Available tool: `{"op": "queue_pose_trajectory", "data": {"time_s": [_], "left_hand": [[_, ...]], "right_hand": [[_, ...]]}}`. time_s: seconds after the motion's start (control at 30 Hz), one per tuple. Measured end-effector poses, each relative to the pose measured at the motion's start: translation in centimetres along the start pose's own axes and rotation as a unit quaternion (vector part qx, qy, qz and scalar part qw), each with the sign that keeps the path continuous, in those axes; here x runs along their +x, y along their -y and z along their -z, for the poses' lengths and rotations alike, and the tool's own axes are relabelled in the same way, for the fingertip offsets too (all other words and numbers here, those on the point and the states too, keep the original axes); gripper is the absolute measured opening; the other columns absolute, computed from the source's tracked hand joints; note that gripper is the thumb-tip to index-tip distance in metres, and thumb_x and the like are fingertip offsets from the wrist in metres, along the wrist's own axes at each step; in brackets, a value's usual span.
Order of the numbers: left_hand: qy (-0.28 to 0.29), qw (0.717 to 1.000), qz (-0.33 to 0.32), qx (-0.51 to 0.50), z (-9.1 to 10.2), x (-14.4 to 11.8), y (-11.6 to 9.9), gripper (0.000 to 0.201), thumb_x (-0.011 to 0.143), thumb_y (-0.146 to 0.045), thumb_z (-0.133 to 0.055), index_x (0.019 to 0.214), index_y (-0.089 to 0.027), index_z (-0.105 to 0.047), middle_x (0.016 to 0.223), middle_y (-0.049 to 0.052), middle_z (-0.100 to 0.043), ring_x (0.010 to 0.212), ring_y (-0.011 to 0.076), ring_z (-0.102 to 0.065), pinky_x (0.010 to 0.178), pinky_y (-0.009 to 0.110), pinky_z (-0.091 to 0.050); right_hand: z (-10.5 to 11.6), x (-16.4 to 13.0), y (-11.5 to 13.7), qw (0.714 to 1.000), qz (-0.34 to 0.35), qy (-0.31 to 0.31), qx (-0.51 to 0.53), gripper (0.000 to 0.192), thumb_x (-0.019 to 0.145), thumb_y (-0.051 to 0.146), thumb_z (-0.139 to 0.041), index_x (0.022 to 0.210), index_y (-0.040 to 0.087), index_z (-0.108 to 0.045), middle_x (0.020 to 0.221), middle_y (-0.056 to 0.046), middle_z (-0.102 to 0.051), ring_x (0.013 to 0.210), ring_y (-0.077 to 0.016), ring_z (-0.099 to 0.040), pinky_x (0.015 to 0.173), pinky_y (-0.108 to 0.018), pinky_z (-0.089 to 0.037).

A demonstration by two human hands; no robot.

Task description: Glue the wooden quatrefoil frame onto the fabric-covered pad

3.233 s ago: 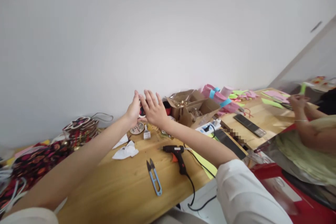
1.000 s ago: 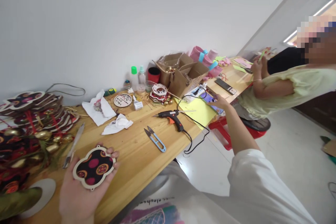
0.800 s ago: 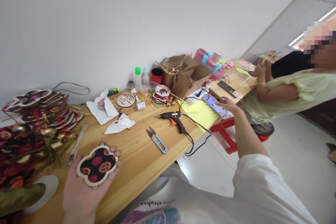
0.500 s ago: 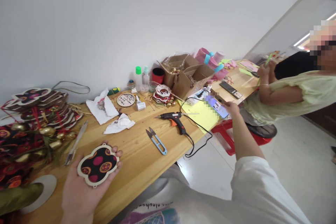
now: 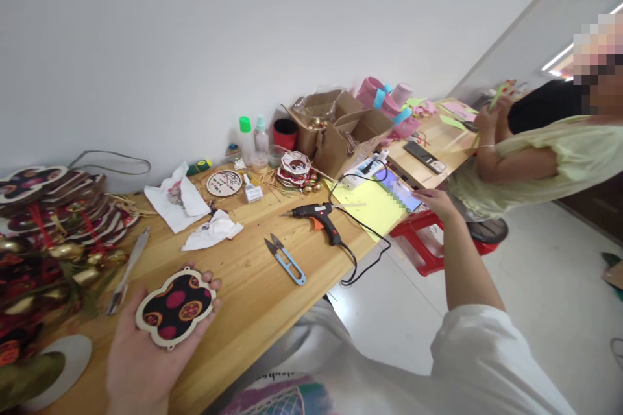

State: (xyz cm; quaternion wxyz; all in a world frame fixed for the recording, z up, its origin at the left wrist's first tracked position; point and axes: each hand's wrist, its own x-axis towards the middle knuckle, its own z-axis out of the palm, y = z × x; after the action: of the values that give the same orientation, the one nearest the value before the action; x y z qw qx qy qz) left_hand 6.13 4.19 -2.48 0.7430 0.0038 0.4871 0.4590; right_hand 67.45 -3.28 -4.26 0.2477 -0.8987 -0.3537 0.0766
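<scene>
While the left hand (image 5: 141,356) cradles the lobed wooden fabric-faced ornament (image 5: 176,307) on its flat, spread-apart grip, keep it level; the right hand (image 5: 437,202), well apart, clasps a blurred phone (image 5: 400,191).

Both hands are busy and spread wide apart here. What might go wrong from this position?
1. The ornament lies loose on the open left hand, with only fingertips at its edge; a tilt might drop it.
2. The right hand holds a phone past the table edge, so a slip would likely send it to the floor.
3. The glue gun cord loops off the edge near the right arm and may snag.
</scene>
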Motion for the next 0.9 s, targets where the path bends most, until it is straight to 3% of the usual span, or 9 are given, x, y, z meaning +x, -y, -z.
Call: {"op": "queue_pose_trajectory", "data": {"time_s": [0.1, 0.2, 0.3, 0.4, 0.5, 0.6, 0.9], "left_hand": [[-0.017, 1.0, 0.0, 0.02, -0.3, -0.1, 0.0, 0.046, 0.092, -0.037, -0.043, 0.133, -0.02, -0.058, 0.104, 0.012, -0.074, 0.087, 0.0242, -0.072, 0.072, 0.038, -0.062], [-0.043, 0.999, -0.01, 0.02, -1.2, -0.5, 0.0, 0.048, 0.095, -0.038, -0.037, 0.132, -0.017, -0.059, 0.098, 0.013, -0.075, 0.082, 0.0234, -0.072, 0.066, 0.036, -0.062], [-0.062, 0.998, 0.006, -0.001, -1.9, -0.8, -0.2, 0.049, 0.095, -0.033, -0.032, 0.132, -0.016, -0.059, 0.094, 0.014, -0.074, 0.081, 0.0243, -0.071, 0.065, 0.038, -0.062], [-0.048, 0.999, 0.019, -0.004, -1.8, -0.7, -0.2, 0.048, 0.094, -0.031, -0.032, 0.131, -0.017, -0.059, 0.093, 0.014, -0.074, 0.083, 0.0251, -0.072, 0.063, 0.036, -0.062], [-0.047, 0.999, 0.016, -0.001, -1.5, -0.6, -0.1, 0.048, 0.093, -0.032, -0.033, 0.132, -0.017, -0.058, 0.093, 0.014, -0.074, 0.083, 0.0259, -0.072, 0.06, 0.036, -0.061], [-0.05, 0.999, 0.01, -0.005, -1.6, -0.7, -0.1, 0.049, 0.093, -0.035, -0.037, 0.134, -0.018, -0.056, 0.096, 0.015, -0.074, 0.083, 0.0265, -0.072, 0.06, 0.035, -0.061], [-0.048, 0.999, 0.002, 0.024, -2.0, -1.0, -0.1, 0.05, 0.095, -0.033, -0.03, 0.134, -0.015, -0.056, 0.089, 0.016, -0.074, 0.076, 0.0269, -0.073, 0.055, 0.037, -0.061]], "right_hand": [[0.3, -0.2, 0.5, 0.999, -0.026, 0.029, -0.002, 0.035, 0.088, 0.044, -0.065, 0.108, 0.015, -0.066, 0.102, -0.005, -0.069, 0.09, -0.0179, -0.066, 0.08, -0.034, -0.057], [0.6, -0.3, 1.0, 0.998, -0.046, 0.04, 0.0, 0.037, 0.072, 0.043, -0.078, 0.094, 0.015, -0.073, 0.075, -0.002, -0.069, 0.075, -0.0171, -0.064, 0.072, -0.029, -0.054], [0.7, -0.5, 1.4, 0.997, -0.061, 0.045, 0.005, 0.034, 0.065, 0.036, -0.082, 0.091, 0.015, -0.075, 0.066, 0.0, -0.067, 0.069, -0.0171, -0.063, 0.07, -0.029, -0.052], [0.6, -0.6, 1.4, 0.996, -0.068, 0.052, 0.01, 0.029, 0.073, 0.033, -0.079, 0.095, 0.014, -0.073, 0.073, -0.001, -0.069, 0.072, -0.0163, -0.064, 0.072, -0.03, -0.053], [0.2, -0.6, 1.2, 0.996, -0.073, 0.056, 0.015, 0.031, 0.089, 0.038, -0.066, 0.107, 0.014, -0.066, 0.1, -0.004, -0.069, 0.088, -0.0172, -0.066, 0.08, -0.035, -0.056], [-0.4, -0.3, 1.0, 0.996, -0.077, 0.049, 0.022, 0.035, 0.093, 0.041, -0.059, 0.118, 0.016, -0.061, 0.12, -0.006, -0.063, 0.104, -0.022, -0.064, 0.088, -0.041, -0.056], [-0.4, -0.7, 0.6, 0.994, -0.073, 0.058, 0.051, 0.035, 0.093, 0.039, -0.06, 0.119, 0.016, -0.061, 0.12, -0.007, -0.063, 0.104, -0.0213, -0.064, 0.088, -0.041, -0.056]]}}
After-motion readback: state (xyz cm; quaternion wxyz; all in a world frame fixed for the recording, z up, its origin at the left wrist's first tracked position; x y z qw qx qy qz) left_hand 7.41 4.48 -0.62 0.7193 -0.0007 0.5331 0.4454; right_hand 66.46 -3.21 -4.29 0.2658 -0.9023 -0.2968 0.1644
